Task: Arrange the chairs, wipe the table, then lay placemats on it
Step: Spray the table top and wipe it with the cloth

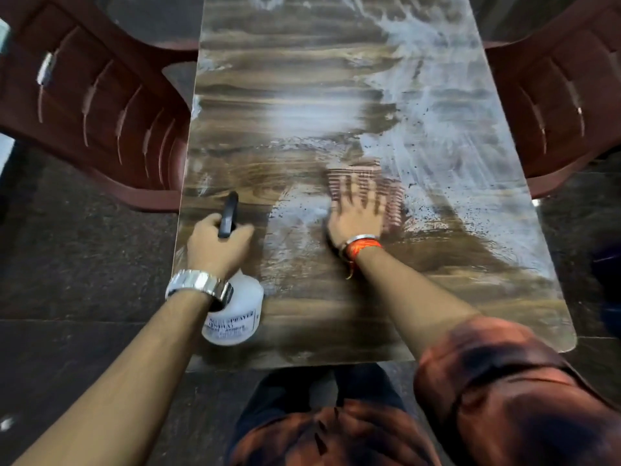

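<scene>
My right hand lies flat with fingers spread, pressing a ribbed pinkish cloth against the wooden table; the cloth is blurred and my palm covers its near part, so I cannot make out its full outline. Around it the tabletop is smeared with white foamy streaks and dotted with dark specks, thickest on the right half, while the left half shows mostly bare wood grain under a bright glare. An orange thread band and a metal bangle circle my right wrist. My left hand is clenched around the black trigger head of a white spray bottle, which hangs over the table's near left corner; my wrist and a silver watch hide the bottle's neck, and its label is too blurred to read in full. A maroon plastic chair stands at the table's left edge and another chair at its right edge, both cut off by the frame so their legs and full backs are out of sight. The table's far end is cut off too. My own rust-and-black sleeve fills the lower right corner
</scene>
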{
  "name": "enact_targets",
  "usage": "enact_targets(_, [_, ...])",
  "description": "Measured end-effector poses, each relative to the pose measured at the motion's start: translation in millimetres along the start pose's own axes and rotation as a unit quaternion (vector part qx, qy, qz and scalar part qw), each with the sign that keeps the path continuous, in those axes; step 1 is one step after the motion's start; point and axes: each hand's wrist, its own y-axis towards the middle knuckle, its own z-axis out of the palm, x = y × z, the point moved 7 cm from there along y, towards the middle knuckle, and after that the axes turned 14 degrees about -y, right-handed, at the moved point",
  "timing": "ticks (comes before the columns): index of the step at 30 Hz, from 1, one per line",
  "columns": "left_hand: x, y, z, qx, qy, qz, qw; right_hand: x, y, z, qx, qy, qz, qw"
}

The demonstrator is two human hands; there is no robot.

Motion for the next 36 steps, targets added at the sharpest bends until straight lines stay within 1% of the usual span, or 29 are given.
enact_targets(2, [-1, 5, -1, -0.012, -0.003, -0.015, 1.000, 56, -28, -3, -0.022, -0.027, -0.156, 0.987])
enact_targets(4, [-7, 11, 3, -0.020, -0.008, -0.013, 1.000, 99, -60, -3, -0.023, -0.038, -0.305, 0.951])
enact_targets(6, [-15, 15, 9, -0.028, -0.006, -0.012, 1.000, 113, -71, 0, -0.011, -0.042, -0.390, 0.920])
enact_targets(7, [-18, 17, 11, -0.030, -0.003, -0.013, 0.999, 108, -64, 0, -0.015, -0.041, -0.404, 0.914])
enact_targets(8, [-22, 18, 16, -0.031, 0.001, -0.014, 0.999, 94, -47, -2, -0.033, -0.041, -0.390, 0.920])
enact_targets(9, [-25, 19, 20, -0.032, 0.004, -0.013, 0.999, 71, -22, -4, -0.049, -0.035, -0.346, 0.936])
enact_targets(11, [-30, 20, 28, -0.037, 0.000, -0.007, 0.999, -3, 41, -8, -0.058, -0.023, -0.202, 0.977])
enact_targets(13, [-35, 17, 36, -0.043, 0.005, -0.006, 0.999, -98, 91, -6, -0.030, -0.011, -0.037, 0.999])
enact_targets(15, [-37, 16, 44, -0.047, 0.001, -0.011, 0.999, -173, 112, -2, 0.008, 0.020, 0.091, 0.996])
enact_targets(16, [-39, 16, 48, -0.050, -0.007, -0.013, 0.999, -191, 115, -1, 0.020, 0.036, 0.134, 0.990])
enact_targets(17, [-41, 15, 52, -0.053, -0.013, -0.013, 0.998, -191, 114, -2, 0.022, 0.044, 0.160, 0.986])
enact_targets(18, [-43, 16, 56, -0.055, -0.018, -0.013, 0.998, -175, 110, -4, 0.014, 0.043, 0.160, 0.986])
enact_targets(19, [-46, 16, 61, -0.056, -0.019, -0.013, 0.998, -148, 104, -7, 0.002, 0.039, 0.132, 0.991])
enact_targets(20, [-50, 16, 67, -0.055, -0.016, -0.011, 0.998, -112, 92, -9, -0.006, 0.033, 0.074, 0.997])
enact_targets(21, [-55, 15, 72, -0.056, -0.011, -0.007, 0.998, -69, 74, -9, -0.021, 0.025, -0.018, 0.999])
enact_targets(22, [-60, 15, 74, -0.060, -0.008, -0.001, 0.998, -20, 47, -6, -0.034, 0.007, -0.138, 0.990])
enact_targets(23, [-65, 14, 75, -0.066, -0.009, 0.005, 0.998, 23, 11, -2, -0.040, -0.016, -0.262, 0.964])
enact_targets(24, [-68, 13, 76, -0.072, -0.012, 0.010, 0.997, 53, -25, 1, -0.038, -0.039, -0.376, 0.925])
enact_targets(25, [-72, 11, 76, -0.080, -0.013, 0.017, 0.997, 69, -52, 4, -0.027, -0.062, -0.467, 0.882])
enact_targets(26, [-76, 10, 74, -0.087, -0.013, 0.021, 0.996, 74, -63, 8, -0.019, -0.077, -0.523, 0.849])
enact_targets(27, [-78, 8, 73, -0.091, -0.015, 0.022, 0.995, 72, -61, 5, -0.022, -0.082, -0.548, 0.832])
enact_targets(28, [-79, 5, 71, -0.094, -0.022, 0.023, 0.995, 66, -47, -1, -0.041, -0.080, -0.549, 0.831])
enact_targets(29, [-79, 2, 70, -0.098, -0.024, 0.021, 0.995, 58, -25, -9, -0.064, -0.075, -0.531, 0.842])
enact_targets(30, [-77, -1, 69, -0.101, -0.022, 0.021, 0.994, 48, 6, -17, -0.081, -0.065, -0.491, 0.865])
enact_targets(31, [-75, -5, 68, -0.103, -0.020, 0.018, 0.994, 32, 43, -23, -0.084, -0.055, -0.428, 0.898])
enact_targets(33, [-68, -13, 67, -0.106, -0.026, 0.011, 0.994, -19, 116, -29, -0.063, -0.035, -0.263, 0.962])
enact_targets(34, [-64, -18, 67, -0.103, -0.027, 0.010, 0.994, -52, 142, -30, -0.043, -0.012, -0.179, 0.983])
enact_targets(35, [-60, -22, 68, -0.099, -0.030, 0.008, 0.995, -83, 160, -27, -0.021, 0.013, -0.109, 0.994])
enact_targets(36, [-57, -26, 68, -0.096, -0.036, 0.006, 0.995, -104, 169, -23, -0.007, 0.035, -0.058, 0.998])
